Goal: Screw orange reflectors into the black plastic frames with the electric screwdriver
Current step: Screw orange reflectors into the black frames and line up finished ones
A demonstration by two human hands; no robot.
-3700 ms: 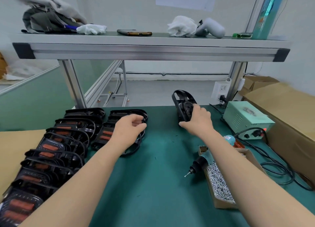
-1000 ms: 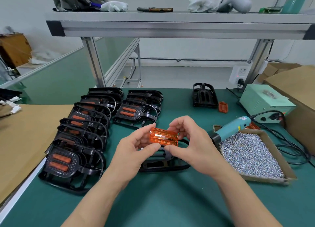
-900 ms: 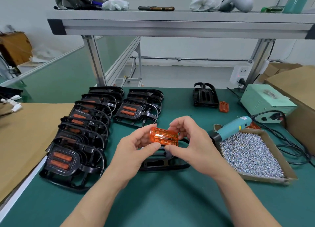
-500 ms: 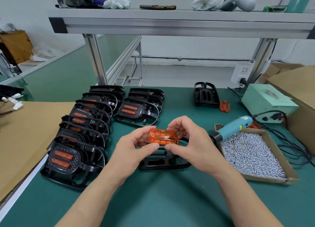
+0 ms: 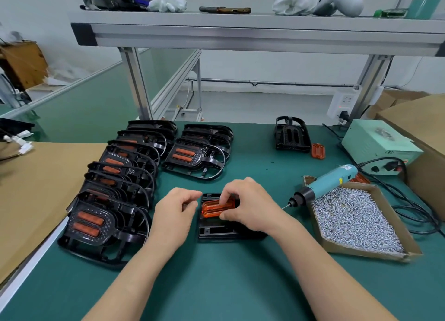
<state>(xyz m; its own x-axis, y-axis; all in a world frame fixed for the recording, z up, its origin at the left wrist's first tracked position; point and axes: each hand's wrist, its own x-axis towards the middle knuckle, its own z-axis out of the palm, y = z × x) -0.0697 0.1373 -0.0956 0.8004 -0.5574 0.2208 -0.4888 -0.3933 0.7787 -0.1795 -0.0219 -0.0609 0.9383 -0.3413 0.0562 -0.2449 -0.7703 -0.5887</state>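
Observation:
An orange reflector (image 5: 216,208) sits tilted on a black plastic frame (image 5: 216,230) lying flat on the green mat in front of me. My right hand (image 5: 250,207) pinches the reflector from above and from its right end. My left hand (image 5: 174,214) has its fingers curled at the frame's left edge; what they touch is hidden. The teal electric screwdriver (image 5: 325,184) lies unheld across the corner of the screw box (image 5: 366,252), tip pointing left.
Two rows of black frames with reflectors (image 5: 115,183) fill the left. One more frame (image 5: 291,137) and a loose reflector (image 5: 318,151) lie at the back. A green power supply (image 5: 378,149) and cables sit right. Cardboard (image 5: 36,188) covers the left bench.
Both hands came down from mid-air with the reflector onto the black frame. My left hand let go of the reflector and went to the frame's left edge.

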